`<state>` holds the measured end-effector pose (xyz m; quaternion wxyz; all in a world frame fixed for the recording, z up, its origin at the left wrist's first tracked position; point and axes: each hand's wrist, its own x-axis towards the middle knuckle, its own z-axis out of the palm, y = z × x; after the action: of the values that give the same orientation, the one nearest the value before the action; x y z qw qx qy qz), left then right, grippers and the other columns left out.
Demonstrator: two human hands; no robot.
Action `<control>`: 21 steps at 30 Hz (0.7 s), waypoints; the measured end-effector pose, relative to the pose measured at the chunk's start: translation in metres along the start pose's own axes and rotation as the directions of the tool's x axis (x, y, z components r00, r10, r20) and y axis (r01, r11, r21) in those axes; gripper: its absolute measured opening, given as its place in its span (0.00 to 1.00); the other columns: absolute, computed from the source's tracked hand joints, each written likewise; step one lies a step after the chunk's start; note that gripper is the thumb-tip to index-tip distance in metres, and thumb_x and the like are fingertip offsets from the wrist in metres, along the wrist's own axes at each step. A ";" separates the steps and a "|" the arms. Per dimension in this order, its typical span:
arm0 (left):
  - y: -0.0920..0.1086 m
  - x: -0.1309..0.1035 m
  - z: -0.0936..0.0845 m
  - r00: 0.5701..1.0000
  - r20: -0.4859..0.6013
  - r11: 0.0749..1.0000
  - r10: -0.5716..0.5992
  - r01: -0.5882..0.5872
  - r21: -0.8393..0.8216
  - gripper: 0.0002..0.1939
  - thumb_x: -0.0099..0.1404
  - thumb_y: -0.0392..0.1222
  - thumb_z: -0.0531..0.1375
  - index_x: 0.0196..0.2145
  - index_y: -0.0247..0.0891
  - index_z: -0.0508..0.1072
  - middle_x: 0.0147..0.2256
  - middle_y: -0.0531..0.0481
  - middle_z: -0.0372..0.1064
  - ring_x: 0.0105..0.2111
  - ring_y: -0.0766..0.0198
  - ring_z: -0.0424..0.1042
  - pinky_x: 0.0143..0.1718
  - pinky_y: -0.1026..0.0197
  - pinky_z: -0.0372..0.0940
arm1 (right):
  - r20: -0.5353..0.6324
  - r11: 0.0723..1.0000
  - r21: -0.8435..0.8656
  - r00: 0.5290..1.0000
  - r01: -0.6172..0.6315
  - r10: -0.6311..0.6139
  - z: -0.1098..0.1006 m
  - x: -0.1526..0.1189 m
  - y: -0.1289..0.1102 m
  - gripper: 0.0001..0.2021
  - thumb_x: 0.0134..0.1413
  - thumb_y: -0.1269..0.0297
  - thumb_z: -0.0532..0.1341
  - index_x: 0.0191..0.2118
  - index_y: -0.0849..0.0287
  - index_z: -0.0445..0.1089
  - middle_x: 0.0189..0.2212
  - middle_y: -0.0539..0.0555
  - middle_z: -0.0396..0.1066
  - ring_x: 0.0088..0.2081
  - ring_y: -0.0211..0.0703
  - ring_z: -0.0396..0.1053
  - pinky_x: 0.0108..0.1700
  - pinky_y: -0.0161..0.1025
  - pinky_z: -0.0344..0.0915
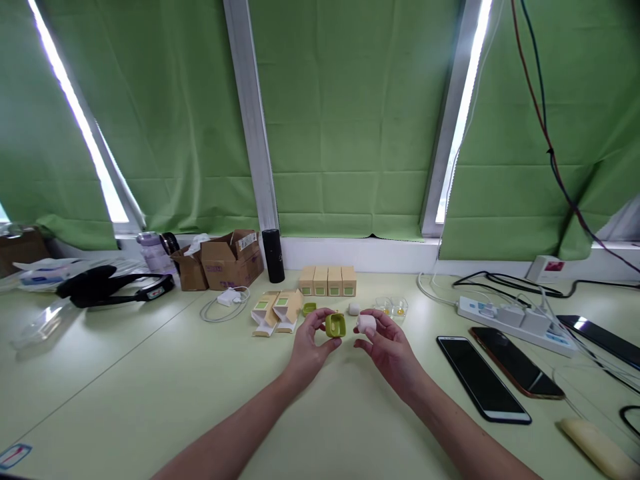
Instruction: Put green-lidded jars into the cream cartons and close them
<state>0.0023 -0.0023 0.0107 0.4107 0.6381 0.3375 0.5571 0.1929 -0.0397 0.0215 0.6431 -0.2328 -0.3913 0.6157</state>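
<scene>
Between its thumb and fingers my left hand (311, 348) holds a small olive-green case (335, 325), its hollow side turned toward me. Close beside it, my right hand (393, 348) pinches a small rounded white piece (367, 324). The two pieces are apart. Just behind my hands lie a second white piece (354, 309) and another green case part (309, 308). Clear plastic packaging (391, 307) with yellowish bits stands behind my right hand. Two opened small cartons (277, 311) lie left of my left hand, and several closed cartons (327, 281) stand in a row at the back.
A brown cardboard box (233, 262), a black cylinder (273, 256) and a white charger with cable (230, 297) are at the back left. On the right lie a white-edged phone (483, 380), a dark phone (517, 362) and a power strip (515, 325) with cables.
</scene>
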 end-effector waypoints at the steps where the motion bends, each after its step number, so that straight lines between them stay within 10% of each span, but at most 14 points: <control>1: 0.000 0.000 0.000 1.000 0.001 1.000 0.004 -0.004 0.003 0.26 0.53 0.34 0.70 0.50 0.39 0.72 0.51 0.41 0.74 0.52 0.50 0.72 0.55 0.49 0.64 | 0.001 1.000 -0.017 1.000 0.011 -0.011 0.001 0.000 0.000 0.20 0.44 0.57 0.78 0.45 0.52 0.78 0.39 0.52 0.74 0.44 0.46 0.71 0.46 0.44 0.73; 21: -0.003 0.001 -0.002 0.999 -0.005 0.981 0.041 -0.039 0.190 0.26 0.55 0.34 0.68 0.52 0.42 0.75 0.51 0.43 0.74 0.51 0.52 0.72 0.52 0.51 0.64 | -0.136 0.989 -0.143 0.991 -0.033 0.013 -0.004 0.006 0.006 0.26 0.41 0.55 0.79 0.46 0.59 0.78 0.41 0.58 0.80 0.31 0.40 0.72 0.31 0.38 0.67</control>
<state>0.0001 0.0002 0.0086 0.3355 0.6785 0.3778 0.5332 0.1921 -0.0326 0.0151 0.6421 -0.3247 -0.3881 0.5759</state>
